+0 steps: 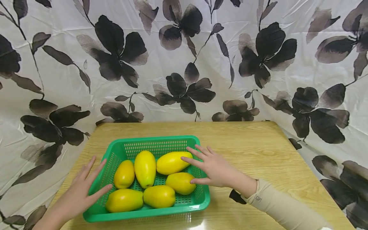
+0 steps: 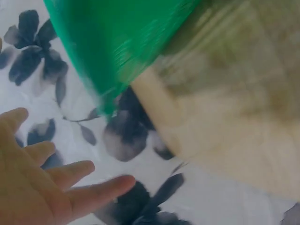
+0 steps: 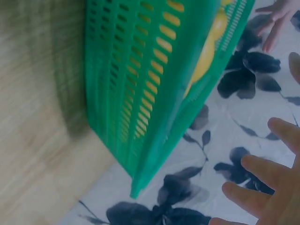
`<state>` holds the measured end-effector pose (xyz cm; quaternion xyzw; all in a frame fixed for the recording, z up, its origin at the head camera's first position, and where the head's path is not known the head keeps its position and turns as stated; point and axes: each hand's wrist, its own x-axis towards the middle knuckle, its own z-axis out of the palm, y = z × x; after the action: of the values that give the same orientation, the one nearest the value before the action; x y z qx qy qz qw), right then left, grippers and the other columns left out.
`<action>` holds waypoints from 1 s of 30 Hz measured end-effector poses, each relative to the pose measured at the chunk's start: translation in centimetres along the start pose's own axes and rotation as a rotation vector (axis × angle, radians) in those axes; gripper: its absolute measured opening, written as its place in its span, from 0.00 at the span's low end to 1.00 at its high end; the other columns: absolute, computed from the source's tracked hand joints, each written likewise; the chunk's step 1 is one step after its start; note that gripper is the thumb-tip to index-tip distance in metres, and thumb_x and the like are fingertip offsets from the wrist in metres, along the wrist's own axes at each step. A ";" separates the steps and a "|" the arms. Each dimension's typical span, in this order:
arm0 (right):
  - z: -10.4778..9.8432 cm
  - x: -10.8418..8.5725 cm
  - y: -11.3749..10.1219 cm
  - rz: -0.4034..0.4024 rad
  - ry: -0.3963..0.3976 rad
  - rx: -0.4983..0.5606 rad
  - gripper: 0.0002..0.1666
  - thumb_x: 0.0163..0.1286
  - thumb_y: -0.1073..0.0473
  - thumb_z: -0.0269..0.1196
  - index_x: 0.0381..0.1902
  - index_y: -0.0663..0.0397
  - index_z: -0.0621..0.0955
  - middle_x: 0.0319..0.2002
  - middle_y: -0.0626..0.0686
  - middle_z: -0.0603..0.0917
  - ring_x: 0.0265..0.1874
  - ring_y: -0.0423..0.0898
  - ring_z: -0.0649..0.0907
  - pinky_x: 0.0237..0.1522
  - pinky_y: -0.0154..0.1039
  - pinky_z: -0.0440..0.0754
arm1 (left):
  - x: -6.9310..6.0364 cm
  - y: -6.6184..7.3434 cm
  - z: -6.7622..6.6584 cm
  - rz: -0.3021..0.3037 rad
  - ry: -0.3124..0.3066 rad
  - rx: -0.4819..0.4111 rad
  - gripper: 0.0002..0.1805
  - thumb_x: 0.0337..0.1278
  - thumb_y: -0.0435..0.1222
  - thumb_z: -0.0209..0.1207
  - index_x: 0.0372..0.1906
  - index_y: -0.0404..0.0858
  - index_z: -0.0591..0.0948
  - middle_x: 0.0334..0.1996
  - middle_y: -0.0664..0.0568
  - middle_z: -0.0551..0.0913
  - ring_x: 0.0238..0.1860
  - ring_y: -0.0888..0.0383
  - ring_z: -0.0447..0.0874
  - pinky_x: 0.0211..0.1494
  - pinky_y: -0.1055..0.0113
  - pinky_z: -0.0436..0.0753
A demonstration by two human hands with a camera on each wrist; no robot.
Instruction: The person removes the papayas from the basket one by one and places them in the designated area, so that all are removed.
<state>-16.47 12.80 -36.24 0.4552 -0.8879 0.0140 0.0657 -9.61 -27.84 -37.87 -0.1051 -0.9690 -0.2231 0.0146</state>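
A green plastic basket (image 1: 149, 212) with slotted walls stands on the table and holds several smooth yellow oval fruits (image 1: 145, 169), some with greenish tips; their exact kind is unclear. My left hand (image 1: 80, 188) hovers by the basket's left side, fingers spread and holding nothing. Over the right end is my right hand (image 1: 212, 167), also with spread fingers, its fingertips overlapping two fruits in the head view. In the left wrist view the left hand (image 2: 51, 183) is apart from the blurred basket (image 2: 126, 33). A gap likewise separates the right hand (image 3: 274, 183) from the slotted wall in the right wrist view.
The wooden table (image 1: 244, 143) extends to the right of the basket. A white cloth (image 1: 218, 70) with dark flowers hangs behind it and along both sides. A black strap piece (image 1: 237, 196) shows under the right wrist, beside a beige sleeve (image 1: 284, 204).
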 end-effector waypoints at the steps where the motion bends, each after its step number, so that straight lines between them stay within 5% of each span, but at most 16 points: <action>1: 0.2 0.1 -0.2 -0.004 -0.008 -0.002 0.42 0.62 0.27 0.43 0.70 0.36 0.57 0.71 0.53 0.50 0.68 0.56 0.53 0.61 0.60 0.57 | 0.0 -0.2 0.2 -0.001 0.002 -0.023 0.46 0.56 0.49 0.58 0.73 0.50 0.44 0.71 0.38 0.34 0.61 0.20 0.40 0.45 0.23 0.52; 18: 3.5 1.1 -2.0 -0.115 -0.042 0.024 0.39 0.63 0.32 0.48 0.69 0.39 0.61 0.67 0.54 0.62 0.63 0.55 0.66 0.59 0.51 0.67 | -0.5 -0.9 3.4 -0.067 0.110 -0.201 0.43 0.60 0.44 0.55 0.73 0.45 0.44 0.69 0.32 0.36 0.63 0.23 0.40 0.42 0.24 0.56; 30: 5.1 2.0 -2.8 -0.121 -0.086 0.095 0.38 0.65 0.34 0.49 0.68 0.41 0.62 0.62 0.55 0.70 0.55 0.49 0.74 0.53 0.43 0.74 | -0.1 -1.0 4.2 -0.165 0.150 -0.177 0.42 0.62 0.46 0.52 0.72 0.41 0.42 0.66 0.24 0.41 0.58 0.20 0.48 0.45 0.24 0.56</action>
<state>-15.86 9.10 -41.15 0.5108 -0.8591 0.0326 0.0063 -9.63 -26.88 -42.09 -0.0091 -0.9471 -0.3153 0.0593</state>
